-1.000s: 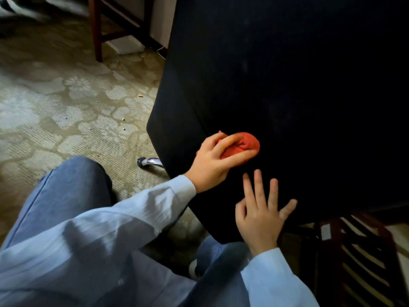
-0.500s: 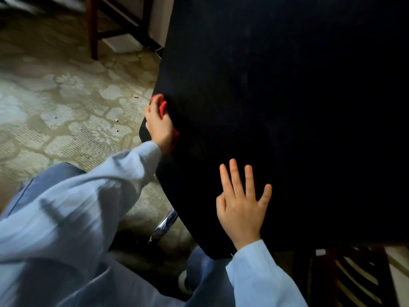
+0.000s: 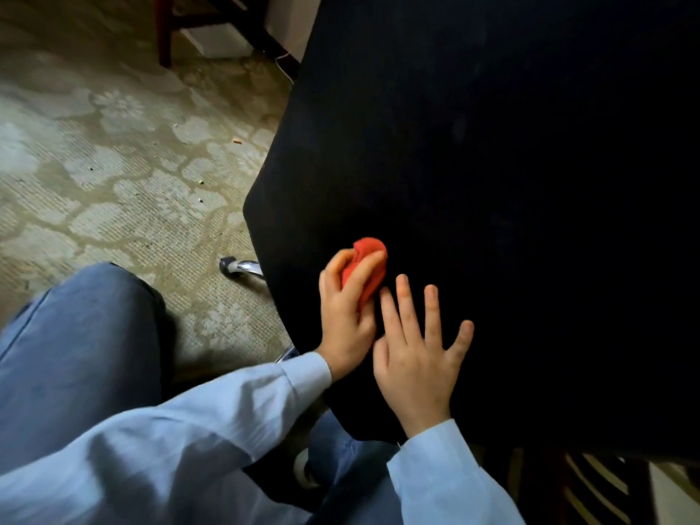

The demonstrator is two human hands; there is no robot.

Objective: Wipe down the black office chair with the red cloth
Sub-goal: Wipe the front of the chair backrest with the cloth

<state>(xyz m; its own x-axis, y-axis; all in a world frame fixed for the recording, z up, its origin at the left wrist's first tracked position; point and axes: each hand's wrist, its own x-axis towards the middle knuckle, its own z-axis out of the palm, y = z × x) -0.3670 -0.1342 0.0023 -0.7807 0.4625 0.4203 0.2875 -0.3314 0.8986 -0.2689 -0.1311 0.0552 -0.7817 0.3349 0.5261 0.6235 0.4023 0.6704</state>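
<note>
Red cloth (image 3: 365, 267), soft and light, is bunched in the left hand (image 3: 342, 320), fingers curled round it. Right hand (image 3: 414, 361), fingers spread flat, braces the black office chair (image 3: 492, 164), which likely rolls.

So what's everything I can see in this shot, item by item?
black office chair: one, black, fills the right and centre
red cloth: one, red, bunched against the chair's lower left
chrome chair leg: one, silver, on the carpet left of the chair
carpet: one, beige floral, left side
wooden furniture leg: one, dark reddish brown, top left
left hand: one, grips the cloth
right hand: one, fingers spread flat on the chair, beside the left hand
sleeves: two, light blue
trousers: one pair, blue, bottom left
</note>
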